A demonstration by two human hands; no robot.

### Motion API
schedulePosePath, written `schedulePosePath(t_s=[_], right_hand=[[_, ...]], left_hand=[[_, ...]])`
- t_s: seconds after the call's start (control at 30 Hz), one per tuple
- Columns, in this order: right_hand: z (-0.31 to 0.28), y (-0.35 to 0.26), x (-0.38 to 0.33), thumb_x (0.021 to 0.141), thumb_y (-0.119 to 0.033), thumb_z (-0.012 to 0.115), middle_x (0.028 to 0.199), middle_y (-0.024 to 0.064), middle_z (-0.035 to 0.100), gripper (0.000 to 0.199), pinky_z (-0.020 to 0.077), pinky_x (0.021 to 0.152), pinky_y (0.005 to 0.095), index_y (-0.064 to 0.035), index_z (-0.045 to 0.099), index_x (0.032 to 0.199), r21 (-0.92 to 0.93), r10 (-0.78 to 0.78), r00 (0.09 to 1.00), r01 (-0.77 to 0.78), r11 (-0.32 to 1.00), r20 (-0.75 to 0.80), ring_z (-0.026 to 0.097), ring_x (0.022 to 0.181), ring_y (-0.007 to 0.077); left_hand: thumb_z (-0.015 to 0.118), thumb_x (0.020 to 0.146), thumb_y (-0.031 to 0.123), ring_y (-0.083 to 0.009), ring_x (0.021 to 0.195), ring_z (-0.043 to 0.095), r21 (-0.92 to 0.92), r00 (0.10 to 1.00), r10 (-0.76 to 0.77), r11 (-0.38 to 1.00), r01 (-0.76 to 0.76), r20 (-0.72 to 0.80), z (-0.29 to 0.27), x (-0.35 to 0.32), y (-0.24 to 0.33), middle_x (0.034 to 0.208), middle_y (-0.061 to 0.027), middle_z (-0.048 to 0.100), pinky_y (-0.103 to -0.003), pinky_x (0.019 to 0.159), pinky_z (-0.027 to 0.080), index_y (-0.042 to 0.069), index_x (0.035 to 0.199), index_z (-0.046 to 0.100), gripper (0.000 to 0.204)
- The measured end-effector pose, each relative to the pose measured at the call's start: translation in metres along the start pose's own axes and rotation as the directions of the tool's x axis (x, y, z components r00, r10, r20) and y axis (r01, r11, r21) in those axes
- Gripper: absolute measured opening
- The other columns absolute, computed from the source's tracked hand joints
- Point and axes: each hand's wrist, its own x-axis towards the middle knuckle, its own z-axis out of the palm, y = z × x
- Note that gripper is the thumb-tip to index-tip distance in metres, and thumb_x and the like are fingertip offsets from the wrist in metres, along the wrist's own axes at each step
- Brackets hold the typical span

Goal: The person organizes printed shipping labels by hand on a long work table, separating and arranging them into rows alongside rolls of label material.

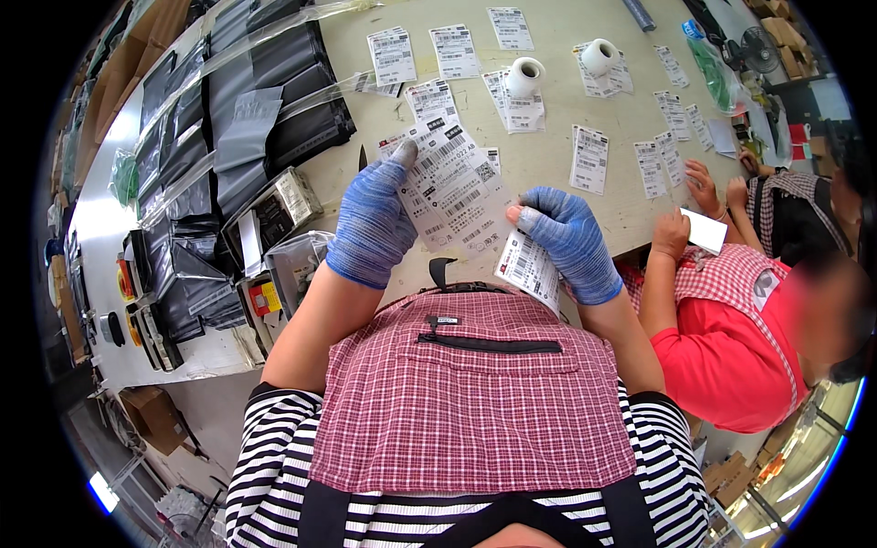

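Observation:
My left hand (pixel 373 219), in a blue knitted glove with bare fingertips, is closed on a few fanned shipping labels (pixel 457 196) held up over the table edge. In its matching glove, my right hand (pixel 568 239) is closed on a smaller stack of shipping labels (pixel 530 269) that hangs below the palm. Its thumb tip is at the right edge of the fanned labels; whether it pinches them I cannot tell. Just beyond my hands, a label pile (pixel 429 100) lies on the table, partly covered by the held labels.
Label piles (pixel 589 160) spread over the pale table (pixel 548 100), with two white rolls (pixel 599 57) standing on some. Dark plastic mailing bags (pixel 274 82) are stacked at left, beside a clear plastic bin (pixel 297 260). A co-worker in red (pixel 708 365) handles a white card at right.

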Motion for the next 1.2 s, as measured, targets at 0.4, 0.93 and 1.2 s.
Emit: schedulePosePath(t_s=[0.4, 0.93, 1.2], right_hand=[[-0.004, -0.001, 0.007, 0.087, -0.024, 0.067, 0.073, 0.0023, 0.065, 0.028, 0.0468, 0.06, 0.0221, 0.0022, 0.069, 0.096, -0.042, -0.007, 1.0, 0.008, 0.999, 0.022, 0.057, 0.064, 0.0057], [-0.018, -0.015, 0.017, 0.086, -0.02, 0.069, 0.072, -0.0026, 0.061, 0.02, 0.0421, 0.057, 0.0188, -0.0004, 0.067, 0.089, 0.03, -0.01, 0.993, 0.014, 0.999, -0.121, 0.052, 0.063, 0.0027], [-0.02, -0.018, 0.022, 0.087, -0.018, 0.068, 0.073, -0.0028, 0.06, 0.018, 0.0428, 0.059, 0.0191, -0.0004, 0.067, 0.088, 0.038, -0.038, 0.991, 0.043, 0.998, -0.125, 0.052, 0.064, 0.0025]], left_hand=[[0.057, 0.094, 0.026, -0.0273, 0.097, 0.066, -0.017, 1.0, 0.004, 1.0, -0.004, 0.031, -0.005, 0.009, 0.0, 0.108, -0.0159, 0.065, -0.044, 0.086, 0.055, -0.001, 0.12, 0.056, 0.037], [0.055, 0.095, 0.028, -0.0277, 0.102, 0.063, -0.092, 1.0, -0.008, 0.996, 0.006, -0.023, 0.006, 0.01, 0.013, 0.113, -0.0156, 0.063, -0.044, 0.09, 0.053, -0.001, 0.123, 0.054, 0.04], [0.053, 0.095, 0.027, -0.028, 0.106, 0.062, -0.091, 1.0, -0.014, 0.996, 0.015, 0.013, 0.006, 0.015, 0.014, 0.116, -0.016, 0.062, -0.044, 0.093, 0.05, -0.002, 0.126, 0.052, 0.042]])
